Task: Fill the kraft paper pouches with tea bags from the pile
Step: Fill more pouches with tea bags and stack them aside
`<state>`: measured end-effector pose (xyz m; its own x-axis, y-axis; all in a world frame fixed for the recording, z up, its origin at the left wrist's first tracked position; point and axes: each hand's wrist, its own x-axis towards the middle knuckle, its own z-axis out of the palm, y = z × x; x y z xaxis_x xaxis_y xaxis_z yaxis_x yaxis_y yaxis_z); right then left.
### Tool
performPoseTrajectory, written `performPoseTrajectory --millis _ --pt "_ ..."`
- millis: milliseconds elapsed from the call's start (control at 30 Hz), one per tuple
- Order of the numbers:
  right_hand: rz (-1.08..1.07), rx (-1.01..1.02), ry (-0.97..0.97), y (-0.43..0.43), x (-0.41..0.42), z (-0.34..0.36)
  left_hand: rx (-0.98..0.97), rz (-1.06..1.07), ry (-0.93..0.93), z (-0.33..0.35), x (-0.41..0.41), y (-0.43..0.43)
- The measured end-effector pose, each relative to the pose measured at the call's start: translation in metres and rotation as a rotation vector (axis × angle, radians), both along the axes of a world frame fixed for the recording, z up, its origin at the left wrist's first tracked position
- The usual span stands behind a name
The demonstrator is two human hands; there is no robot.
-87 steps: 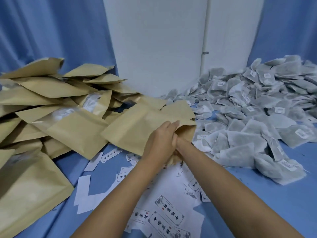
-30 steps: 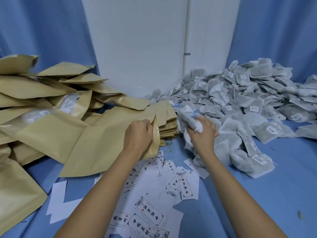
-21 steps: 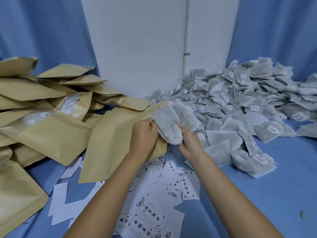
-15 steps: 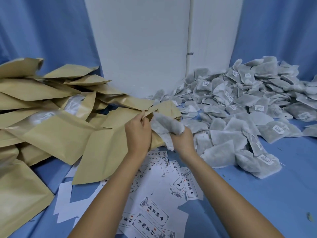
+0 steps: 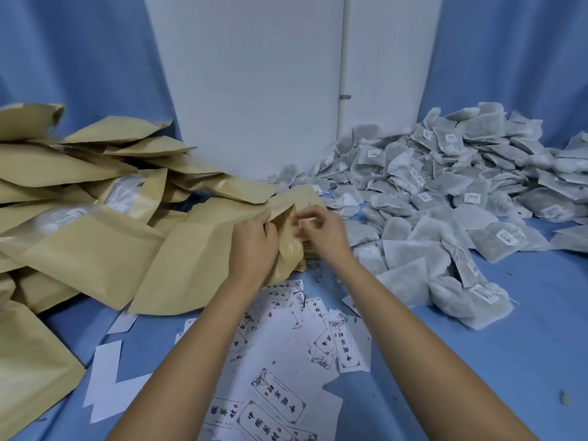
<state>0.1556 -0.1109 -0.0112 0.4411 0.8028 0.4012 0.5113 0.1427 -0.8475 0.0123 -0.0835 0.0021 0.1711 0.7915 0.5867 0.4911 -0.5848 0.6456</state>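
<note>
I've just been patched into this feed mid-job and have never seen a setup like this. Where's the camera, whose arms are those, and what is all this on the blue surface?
There is no machine here: a person works with bare hands, and the single camera sits on their head, looking forward and down. So the two arms rising from the bottom of the picture are the wearer's own. The left hand grips the open mouth of a kraft pouch. The right hand is at that mouth with curled fingers; the blur hides whether it pinches anything. On the blue cloth lie a heap of kraft pouches at left, the pile of tea bags at right, and printed paper labels nearest the camera.
</note>
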Motion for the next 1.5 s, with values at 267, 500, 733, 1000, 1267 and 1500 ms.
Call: performPoseTrajectory --millis 267,500,733,1000,1267,1500 --pt "-0.169 -1.204 -0.673 -0.018 0.082 -0.037 -0.006 -0.028 0.008 0.0 0.01 0.008" --pt "-0.207 -0.569 -0.408 -0.009 0.076 -0.038 -0.036 -0.044 0.009 -0.006 0.016 0.004" --pt "-0.193 -0.739 -0.679 -0.01 0.043 -0.082 -0.033 -0.039 0.026 -0.003 0.015 0.001" --pt "-0.137 0.352 0.758 -0.035 0.031 -0.023 -0.032 -0.026 0.028 -0.001 0.014 -0.001" --pt "0.26 -0.15 0.399 -0.002 -0.036 0.013 0.072 -0.106 -0.189 0.004 0.017 -0.022" --pt "0.516 -0.161 0.571 0.009 -0.042 0.011 0.068 -0.098 -0.149 0.009 0.005 -0.017"
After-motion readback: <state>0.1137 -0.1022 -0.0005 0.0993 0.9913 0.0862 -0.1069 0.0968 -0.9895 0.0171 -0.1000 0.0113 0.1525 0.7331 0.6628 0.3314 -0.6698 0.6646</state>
